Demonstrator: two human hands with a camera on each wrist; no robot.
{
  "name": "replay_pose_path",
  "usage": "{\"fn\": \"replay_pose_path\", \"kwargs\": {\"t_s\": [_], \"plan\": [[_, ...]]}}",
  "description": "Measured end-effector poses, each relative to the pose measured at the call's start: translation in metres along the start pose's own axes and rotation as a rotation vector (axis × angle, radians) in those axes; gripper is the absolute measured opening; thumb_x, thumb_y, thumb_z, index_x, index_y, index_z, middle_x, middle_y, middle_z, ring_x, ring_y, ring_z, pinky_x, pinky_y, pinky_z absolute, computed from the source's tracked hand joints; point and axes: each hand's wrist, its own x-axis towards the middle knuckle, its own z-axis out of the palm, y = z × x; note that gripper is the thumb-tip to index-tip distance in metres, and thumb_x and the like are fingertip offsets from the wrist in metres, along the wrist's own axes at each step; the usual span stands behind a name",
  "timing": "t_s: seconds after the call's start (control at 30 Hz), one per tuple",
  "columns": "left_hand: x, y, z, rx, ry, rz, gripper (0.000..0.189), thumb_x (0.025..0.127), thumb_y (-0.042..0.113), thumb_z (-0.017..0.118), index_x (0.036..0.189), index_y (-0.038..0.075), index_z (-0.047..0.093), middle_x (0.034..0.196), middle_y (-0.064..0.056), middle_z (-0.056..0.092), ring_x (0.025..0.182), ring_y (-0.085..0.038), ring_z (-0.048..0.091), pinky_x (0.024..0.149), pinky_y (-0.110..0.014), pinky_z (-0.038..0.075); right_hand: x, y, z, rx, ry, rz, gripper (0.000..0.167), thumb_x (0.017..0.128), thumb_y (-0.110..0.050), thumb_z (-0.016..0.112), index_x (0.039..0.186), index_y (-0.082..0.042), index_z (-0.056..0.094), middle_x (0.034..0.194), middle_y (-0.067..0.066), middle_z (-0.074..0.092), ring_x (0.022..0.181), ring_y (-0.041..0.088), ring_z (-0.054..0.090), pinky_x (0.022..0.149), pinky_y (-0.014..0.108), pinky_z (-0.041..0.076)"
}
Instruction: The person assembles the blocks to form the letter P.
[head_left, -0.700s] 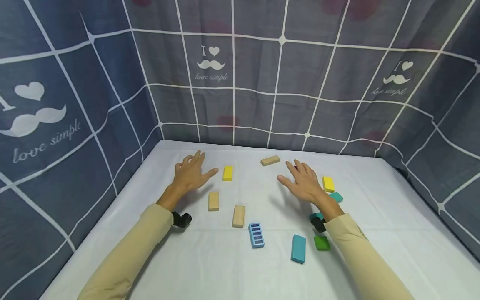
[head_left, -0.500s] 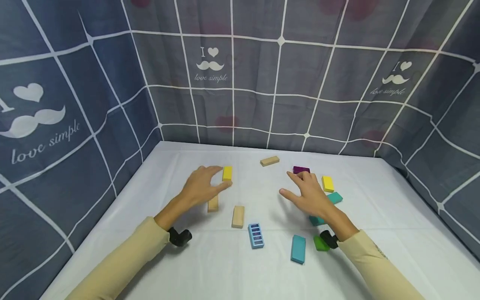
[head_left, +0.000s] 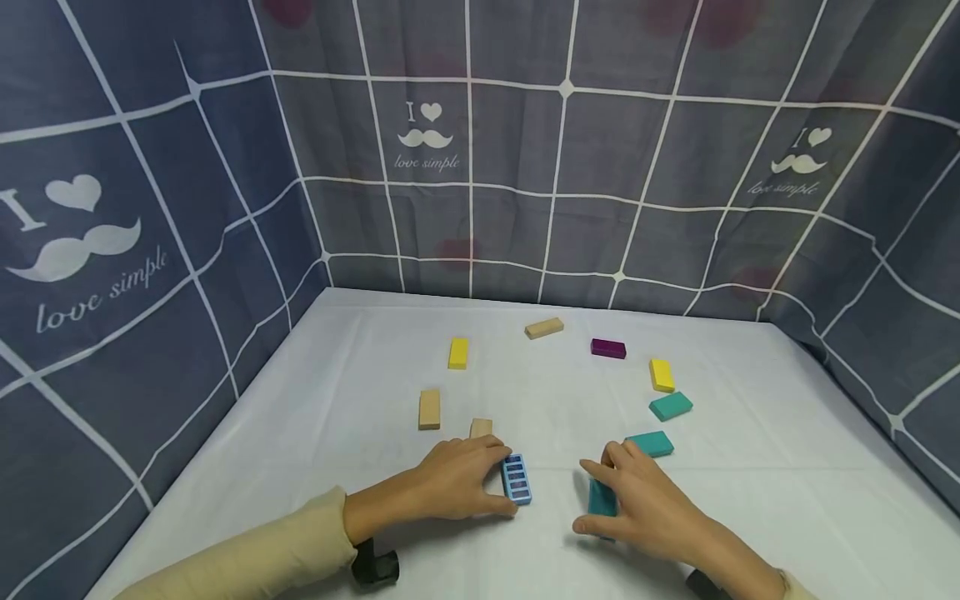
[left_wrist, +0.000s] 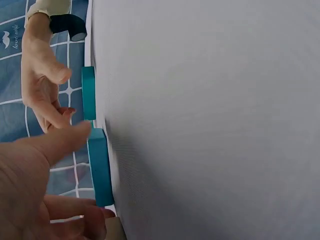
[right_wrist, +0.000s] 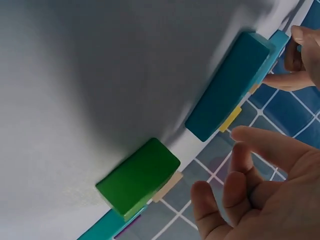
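Overall, a dark grey-blue fabric curtain with white grid lines encloses a white cloth-covered surface. Over it reach two arms in tan sleeves, a black wrist camera strapped below the left hand.

That hand's thumb and fingers span a light-blue rectangular block with dark panels on its top, thumb by the near end, fingers by the far end; whether they press on it is not clear. The right hand hovers with thumb and fingers spread apart, holding nothing, above a dark teal rectangular block that lies flat, long side pointing away from the person.

Both blocks look rigid, probably light wood with a smooth painted finish: slightly slippery perhaps, hardly fragile. A pinch across the two short ends, or over the narrower long sides, should hold either one steadily; the cloth may drag a little underneath.

Just beside the dark teal block, the right wrist view shows a green block. Farther out lie two turquoise blocks, three pale wood-coloured blocks, a purple block and two small yellow blocks.
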Motion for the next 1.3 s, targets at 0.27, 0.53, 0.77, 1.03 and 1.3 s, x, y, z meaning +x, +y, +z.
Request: {"fn": "replay_pose_path", "kwargs": {"t_s": [0.27, 0.53, 0.77, 1.03, 1.3], "plan": [[0.0, -0.002, 0.002, 0.024, 0.001, 0.028, 0.065, 0.081, 0.053, 0.075, 0.129, 0.01, 0.065, 0.121, 0.001, 0.06, 0.091, -0.009, 0.058, 0.075, -0.028, 0.05, -0.005, 0.002, 0.004, -0.113, -0.043, 0.027, 0.083, 0.067, -0.076, 0.071, 0.114, -0.007, 0.073, 0.088, -0.011, 0.041, 0.083, 0.011, 0.034, 0.068, 0.026, 0.035], [0.0, -0.001, 0.001, 0.018, -0.007, 0.018, 0.067, 0.082, 0.046, 0.075, 0.133, 0.006, 0.061, 0.123, 0.0, 0.058, 0.076, -0.006, 0.05, 0.065, -0.023, 0.045, -0.006, -0.001, 0.006, -0.185, -0.055, 0.098, 0.079, 0.062, -0.062, 0.084, 0.11, -0.001, 0.07, 0.088, -0.005, 0.048, 0.083, 0.013, 0.038, 0.073, 0.035, 0.041], [0.001, -0.002, 0.002, 0.022, -0.003, 0.033, 0.066, 0.083, 0.048, 0.075, 0.133, 0.007, 0.062, 0.126, 0.001, 0.058, 0.084, -0.006, 0.056, 0.074, -0.027, 0.05, -0.007, -0.002, 0.005, -0.161, -0.056, 0.122, 0.072, 0.061, -0.06, 0.086, 0.105, -0.003, 0.073, 0.085, -0.007, 0.046, 0.08, 0.012, 0.037, 0.07, 0.032, 0.04], [0.011, -0.004, 0.0, 0.023, 0.013, 0.065, 0.06, 0.083, 0.043, 0.077, 0.129, 0.007, 0.065, 0.123, 0.0, 0.061, 0.094, -0.007, 0.059, 0.08, -0.028, 0.051, -0.003, -0.003, 0.006, -0.025, -0.073, 0.044, 0.075, 0.066, -0.066, 0.08, 0.114, -0.01, 0.071, 0.09, -0.012, 0.043, 0.086, 0.009, 0.038, 0.07, 0.026, 0.042], [0.044, -0.009, -0.004, -0.031, 0.0, 0.086, 0.06, 0.082, 0.041, 0.08, 0.13, 0.008, 0.065, 0.124, 0.0, 0.064, 0.108, -0.01, 0.059, 0.089, -0.027, 0.05, 0.012, -0.016, 0.006, 0.041, -0.103, -0.079, 0.073, 0.073, -0.068, 0.073, 0.122, -0.013, 0.068, 0.091, -0.012, 0.043, 0.086, 0.008, 0.037, 0.069, 0.023, 0.04]]}}
